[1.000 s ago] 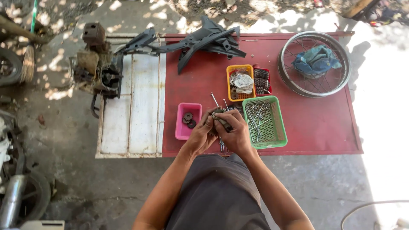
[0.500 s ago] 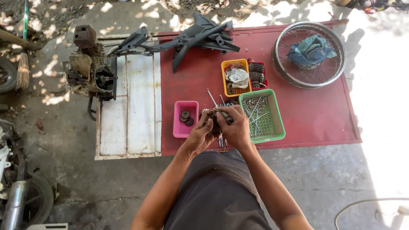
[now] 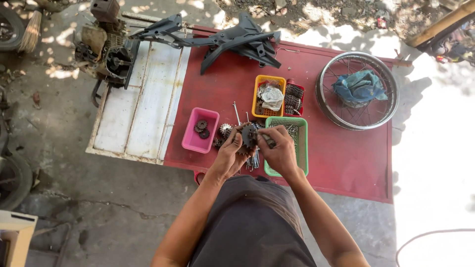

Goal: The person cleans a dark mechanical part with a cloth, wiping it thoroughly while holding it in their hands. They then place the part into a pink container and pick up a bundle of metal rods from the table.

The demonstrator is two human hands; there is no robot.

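Note:
My left hand (image 3: 229, 153) holds a dark toothed sprocket (image 3: 247, 135) above the near edge of a red board (image 3: 336, 163). My right hand (image 3: 281, 148) meets it from the right, its fingers pinching a small grey piece against the sprocket. Both hands hover over the left edge of a green basket (image 3: 302, 148) of metal rods. A pink tray (image 3: 190, 140) with two small dark gears lies just left of my left hand. More gears (image 3: 225, 130) and loose rods (image 3: 253, 161) lie on the board under the hands.
A yellow basket (image 3: 259, 91) with a rag and a red tray (image 3: 295, 98) of chain parts sit behind the hands. A spoked wheel rim (image 3: 324, 99) holding a blue cloth lies at right. Black plastic fairings (image 3: 242, 42), a white panel (image 3: 138, 109) and an engine (image 3: 106, 49) lie left and behind.
The view has shifted, so the board sits further right and lower in frame. My hands stay together on the sprocket at the green basket's left edge.

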